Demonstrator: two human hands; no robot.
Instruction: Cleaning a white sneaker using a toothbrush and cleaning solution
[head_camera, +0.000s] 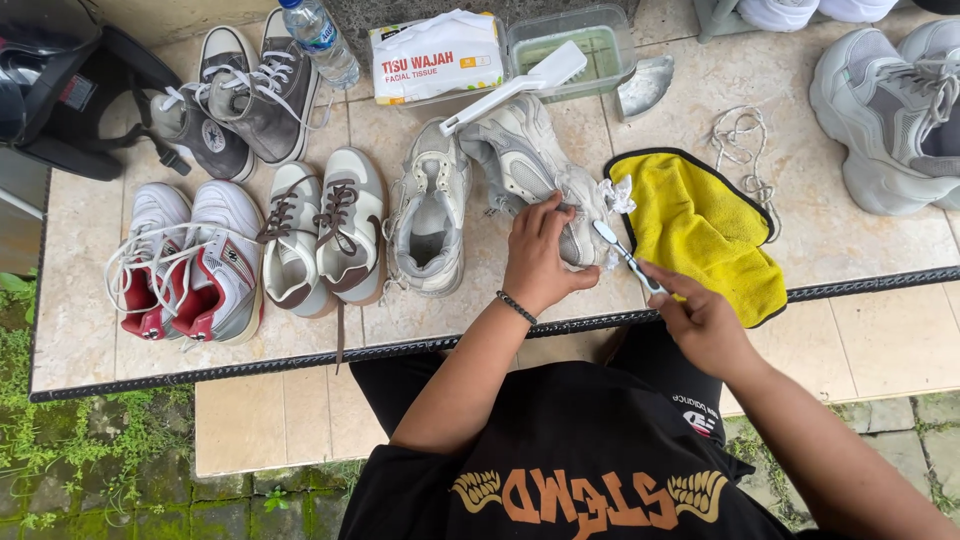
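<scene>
My left hand grips a light grey sneaker lying on its side on the tiled ledge. My right hand holds a toothbrush with its head against the shoe's toe, beside a bit of white tissue. The matching grey sneaker stands upright just left of it. A yellow cloth lies to the right of the shoe, close to my right hand.
Left along the ledge: white-brown sneakers, red-white sneakers, grey canvas shoes. Behind: water bottle, tissue pack, plastic tub with a white brush, loose laces, chunky grey sneakers, black bag.
</scene>
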